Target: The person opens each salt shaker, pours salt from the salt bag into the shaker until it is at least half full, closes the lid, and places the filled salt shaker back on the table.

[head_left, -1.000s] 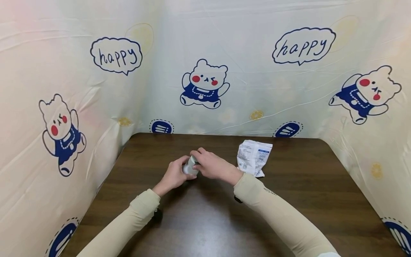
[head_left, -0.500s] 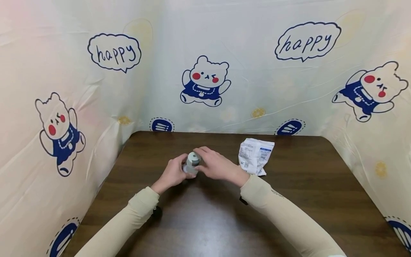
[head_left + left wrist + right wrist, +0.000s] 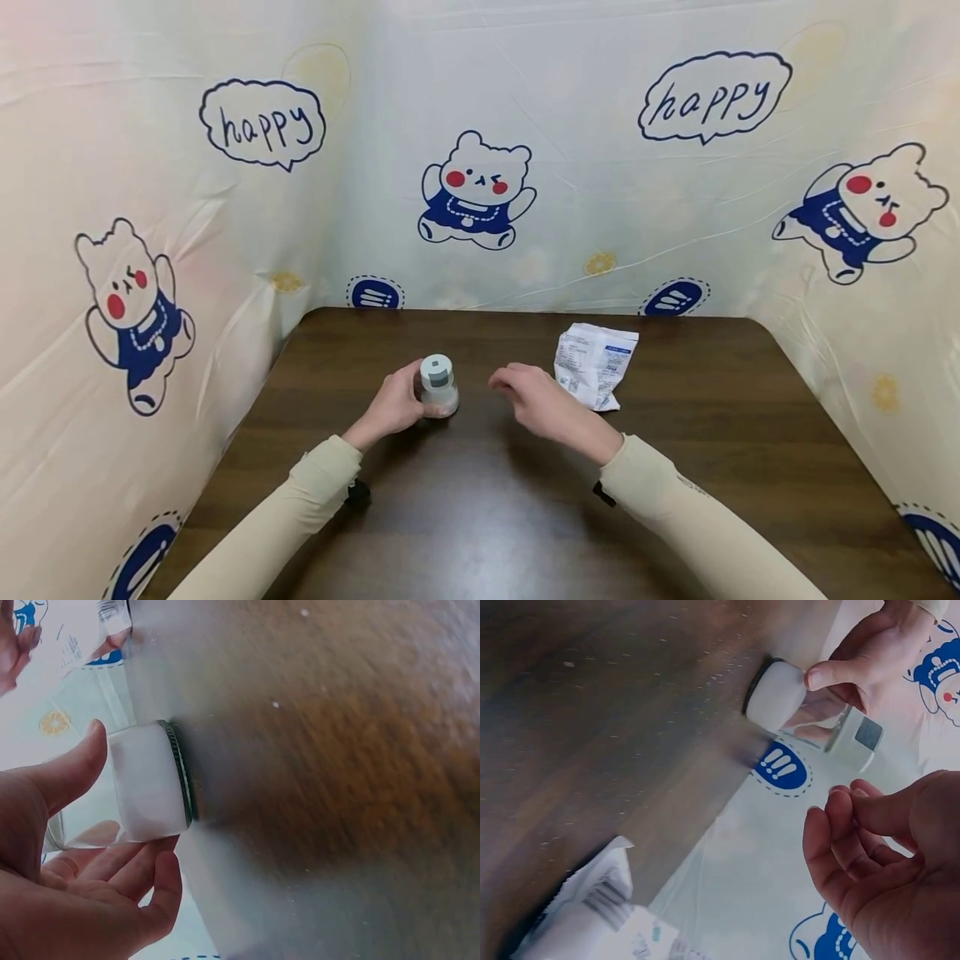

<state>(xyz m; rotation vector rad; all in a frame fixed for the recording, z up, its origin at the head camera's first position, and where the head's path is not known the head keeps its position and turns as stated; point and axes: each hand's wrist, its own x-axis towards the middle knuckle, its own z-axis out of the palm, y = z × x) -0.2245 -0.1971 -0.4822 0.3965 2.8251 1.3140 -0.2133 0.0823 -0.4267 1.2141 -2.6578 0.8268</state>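
Observation:
A small clear jar (image 3: 444, 400) with white contents in its lower part stands upright on the table. Its pale lid (image 3: 435, 363) is on and bears a dark square patch, also seen in the right wrist view on the lid (image 3: 855, 742). My left hand (image 3: 394, 403) holds the jar from the left, thumb on the near side and fingers curled behind. In the left wrist view, the jar (image 3: 150, 780) sits between thumb and fingers. Right of the jar, my right hand (image 3: 546, 405) is raised apart from it, fingers loosely curled with nothing between them.
A crumpled white packet (image 3: 594, 367) with printed text lies behind my right hand, toward the back right of the brown wooden table (image 3: 480, 517). A printed cloth curtain (image 3: 570, 217) surrounds the table's back and sides.
My right hand has let go of the jar's lid and moved to the right. The left hand has kept its hold, and the jar has shifted slightly left.

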